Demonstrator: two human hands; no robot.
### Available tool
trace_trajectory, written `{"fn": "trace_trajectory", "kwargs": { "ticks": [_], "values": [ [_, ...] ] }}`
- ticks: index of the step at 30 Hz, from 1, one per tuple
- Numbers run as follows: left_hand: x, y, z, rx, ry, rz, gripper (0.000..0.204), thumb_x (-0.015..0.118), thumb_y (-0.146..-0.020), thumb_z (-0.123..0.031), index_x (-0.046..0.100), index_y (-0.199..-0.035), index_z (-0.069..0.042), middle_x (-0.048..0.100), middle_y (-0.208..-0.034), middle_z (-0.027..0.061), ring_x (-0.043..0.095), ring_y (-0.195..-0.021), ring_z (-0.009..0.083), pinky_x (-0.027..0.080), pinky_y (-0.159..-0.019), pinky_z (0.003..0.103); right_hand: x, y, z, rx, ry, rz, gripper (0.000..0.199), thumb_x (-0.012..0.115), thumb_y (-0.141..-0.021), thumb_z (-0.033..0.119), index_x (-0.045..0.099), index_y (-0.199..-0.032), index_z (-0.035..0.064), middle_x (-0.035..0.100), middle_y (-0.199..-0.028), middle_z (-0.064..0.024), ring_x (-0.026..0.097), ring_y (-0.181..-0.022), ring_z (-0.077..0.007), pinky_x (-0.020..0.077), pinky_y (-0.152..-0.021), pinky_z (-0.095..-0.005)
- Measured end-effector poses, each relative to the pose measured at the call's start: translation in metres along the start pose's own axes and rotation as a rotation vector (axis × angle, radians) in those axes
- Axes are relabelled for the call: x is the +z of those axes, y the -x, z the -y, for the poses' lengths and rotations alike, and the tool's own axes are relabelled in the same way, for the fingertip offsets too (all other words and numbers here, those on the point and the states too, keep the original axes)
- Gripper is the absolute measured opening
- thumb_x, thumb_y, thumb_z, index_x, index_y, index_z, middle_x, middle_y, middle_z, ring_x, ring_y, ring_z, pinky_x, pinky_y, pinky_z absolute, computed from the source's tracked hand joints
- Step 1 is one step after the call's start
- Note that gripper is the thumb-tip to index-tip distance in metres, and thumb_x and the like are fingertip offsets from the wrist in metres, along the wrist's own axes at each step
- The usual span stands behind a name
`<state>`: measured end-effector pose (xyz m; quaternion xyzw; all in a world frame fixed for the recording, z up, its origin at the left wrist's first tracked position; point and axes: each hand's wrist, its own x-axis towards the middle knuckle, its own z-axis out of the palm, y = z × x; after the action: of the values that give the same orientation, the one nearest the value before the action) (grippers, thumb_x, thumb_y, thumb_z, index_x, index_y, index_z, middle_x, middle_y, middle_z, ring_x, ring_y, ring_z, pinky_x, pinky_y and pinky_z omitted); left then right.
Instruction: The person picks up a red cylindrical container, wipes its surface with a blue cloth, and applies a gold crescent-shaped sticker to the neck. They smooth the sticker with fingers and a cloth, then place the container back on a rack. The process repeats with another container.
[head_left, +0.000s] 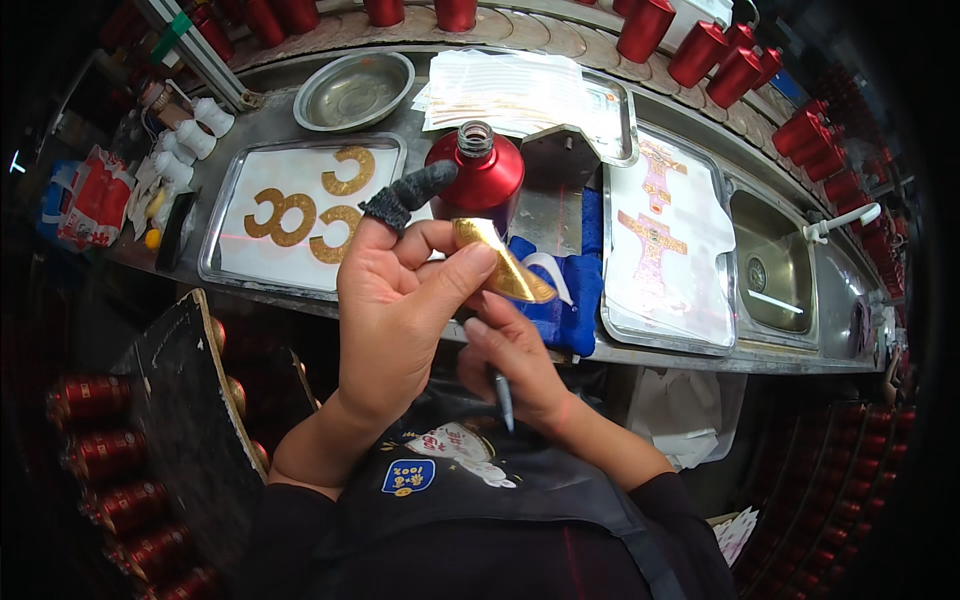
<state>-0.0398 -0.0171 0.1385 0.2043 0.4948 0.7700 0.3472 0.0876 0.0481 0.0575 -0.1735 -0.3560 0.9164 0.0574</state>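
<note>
My left hand point(395, 300) is raised over the counter edge and pinches a curved gold foil sticker point(500, 262) between thumb and fingers; its index finger wears a dark fabric cot. My right hand point(515, 365) sits just below it, gripping a thin silver tool point(503, 398) that points down toward my lap. Behind both hands a red metallic bottle point(480, 175) with an open threaded neck lies on a blue cloth point(570, 295).
A steel tray point(225, 235) at left holds white sheets with gold curved decals point(305, 215). Another tray point(668, 240) at right holds sheets with pink and gold decals. A steel bowl point(353, 90), stacked papers, a sink point(775, 270) and many red bottles surround the counter.
</note>
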Motion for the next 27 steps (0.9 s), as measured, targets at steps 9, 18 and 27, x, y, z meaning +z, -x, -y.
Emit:
{"fn": "trace_trajectory", "kwargs": {
  "ticks": [9, 18, 27],
  "values": [
    [-0.019, 0.016, 0.017, -0.027, -0.149, -0.017, 0.042, 0.068, -0.092, 0.004, 0.047, -0.129, 0.003, 0.068, -0.104, 0.0117, 0.071, -0.089, 0.0122, 0.056, -0.077, 0.022, -0.019, 0.011, 0.035, -0.176, -0.259, -0.058, 0.054, 0.049, -0.093, 0.013, 0.041, -0.144, -0.0016, 0.05, -0.055, -0.0069, 0.043, -0.04, -0.0138, 0.038, -0.046, -0.0254],
    [-0.018, 0.007, 0.022, 0.257, -0.448, -0.069, 0.037, 0.068, -0.092, 0.005, 0.053, -0.125, 0.002, 0.07, -0.101, 0.0082, 0.07, -0.089, 0.0128, 0.054, -0.081, 0.023, -0.005, -0.01, 0.062, -0.429, 0.315, -0.327, 0.06, 0.069, -0.085, 0.006, 0.048, -0.141, -0.0004, 0.06, -0.088, -0.004, 0.047, -0.049, -0.0051, 0.0364, -0.045, -0.0196],
    [-0.024, -0.035, 0.027, 0.27, -0.294, -0.174, 0.024, 0.071, -0.091, 0.001, 0.055, -0.109, 0.002, 0.062, -0.093, 0.0047, 0.066, -0.068, 0.0079, 0.053, -0.058, 0.021, -0.017, -0.063, 0.107, -0.618, 0.55, -0.202, 0.058, 0.069, -0.088, -0.004, 0.048, -0.141, -0.0038, 0.058, -0.131, -0.0121, 0.06, -0.116, -0.0174, 0.0531, -0.095, -0.0284]
  ]
}}
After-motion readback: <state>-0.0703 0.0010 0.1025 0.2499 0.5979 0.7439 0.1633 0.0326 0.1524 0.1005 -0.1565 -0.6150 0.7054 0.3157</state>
